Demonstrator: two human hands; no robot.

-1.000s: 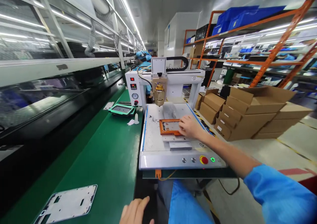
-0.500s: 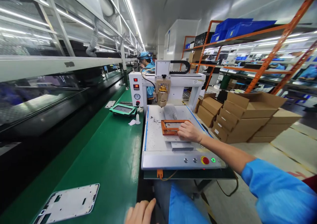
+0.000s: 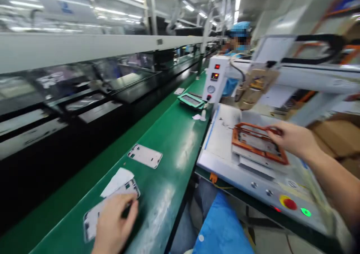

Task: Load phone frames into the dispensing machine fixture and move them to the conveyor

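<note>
On the white machine's bed, my right hand (image 3: 294, 138) pinches the upper edge of an orange frame-shaped jig (image 3: 239, 141). The jig sits on a light metal block, and my fingers hide its far corner. Over the green bench, my left hand (image 3: 114, 222) is loosely curled, with thumb and fingertips apart, above a pale phone mid-frame (image 3: 91, 224). It covers the middle of that plate; whether it touches is unclear. A white sheet (image 3: 118, 181) lies against the plate's far edge. Farther up the bench lies a second phone mid-frame (image 3: 146, 156).
A dispensing head (image 3: 253, 87) hangs above the jig. Buttons and a red emergency stop (image 3: 289, 202) line the machine's front. A green-rimmed tray (image 3: 192, 100) and a small white bottle (image 3: 203, 114) stand beside the machine. A co-worker (image 3: 239, 40) sits behind it; cardboard boxes (image 3: 337, 134) are at right.
The view has swung left and down. My left hand has moved from the bench's near edge over onto a phone mid-frame. My right hand stays at the jig, now at its far edge.
</note>
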